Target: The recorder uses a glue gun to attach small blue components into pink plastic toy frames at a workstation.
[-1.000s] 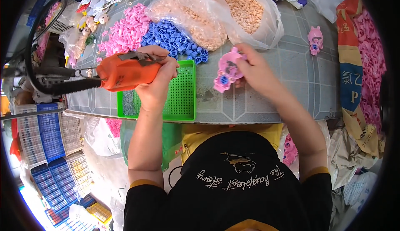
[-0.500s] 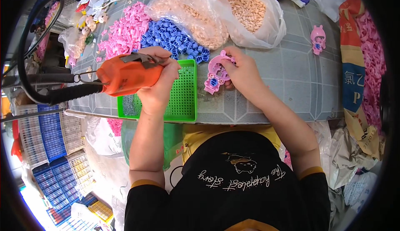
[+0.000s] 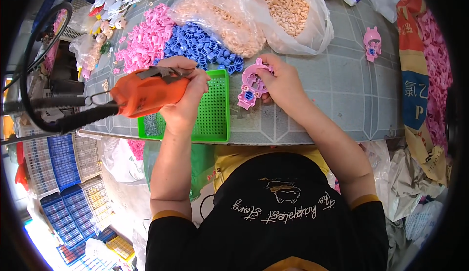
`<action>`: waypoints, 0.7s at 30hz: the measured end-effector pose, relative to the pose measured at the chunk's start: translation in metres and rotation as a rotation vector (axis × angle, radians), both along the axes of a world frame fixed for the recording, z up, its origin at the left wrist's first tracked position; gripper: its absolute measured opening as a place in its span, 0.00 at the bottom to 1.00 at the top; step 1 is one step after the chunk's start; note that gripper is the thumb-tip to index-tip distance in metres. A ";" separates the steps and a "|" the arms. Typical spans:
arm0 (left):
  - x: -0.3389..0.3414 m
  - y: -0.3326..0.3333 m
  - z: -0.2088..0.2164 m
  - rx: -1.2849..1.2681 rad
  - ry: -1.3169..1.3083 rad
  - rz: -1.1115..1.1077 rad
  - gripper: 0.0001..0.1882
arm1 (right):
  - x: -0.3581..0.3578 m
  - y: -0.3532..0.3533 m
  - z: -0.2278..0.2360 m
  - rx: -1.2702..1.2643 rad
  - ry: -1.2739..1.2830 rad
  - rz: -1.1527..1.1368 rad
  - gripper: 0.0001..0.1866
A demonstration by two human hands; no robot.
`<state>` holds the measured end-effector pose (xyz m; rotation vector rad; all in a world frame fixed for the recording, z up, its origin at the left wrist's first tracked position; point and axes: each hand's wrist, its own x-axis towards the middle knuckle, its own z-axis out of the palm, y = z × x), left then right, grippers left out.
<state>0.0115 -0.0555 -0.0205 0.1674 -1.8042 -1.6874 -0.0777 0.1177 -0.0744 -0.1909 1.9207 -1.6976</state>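
Observation:
My left hand (image 3: 183, 92) is wrapped round an orange power screwdriver (image 3: 149, 92), held above a green perforated tray (image 3: 225, 136). A black cord and a spring run from the tool's rear toward the left. Small metal screws (image 3: 154, 124) lie in the tray's near left part. My right hand (image 3: 281, 80) pinches a pink plastic toy shell (image 3: 248, 92) with rabbit-like ears, just right of the tray. A blue piece (image 3: 249, 96) sits in the shell's lower part. The tool's tip is hidden behind my left hand.
Behind the tray are heaps of pink parts (image 3: 146, 39) and blue parts (image 3: 198, 43). Farther back, plastic bags hold peach-coloured pieces (image 3: 283, 9). A similar pink toy (image 3: 372, 43) lies at the right. A sack of pink parts (image 3: 415, 70) stands beside the table; stacked crates (image 3: 63, 158) are lower left.
The orange screwdriver has shifted slightly left and down at its rear end, still in my left hand. My right hand and the pink shell have barely moved.

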 end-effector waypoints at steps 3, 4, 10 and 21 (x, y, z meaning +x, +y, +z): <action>0.003 0.002 0.007 -0.040 0.037 0.012 0.15 | 0.000 0.001 0.001 0.025 0.026 0.016 0.08; 0.005 0.000 0.011 -0.047 0.121 -0.061 0.15 | 0.000 0.000 0.003 0.043 0.025 0.013 0.09; -0.002 0.027 0.029 0.086 0.219 -0.331 0.17 | -0.001 0.000 0.001 0.034 0.024 0.017 0.10; -0.017 0.037 0.008 0.059 0.015 -0.326 0.14 | -0.002 0.000 -0.008 0.079 0.131 0.015 0.12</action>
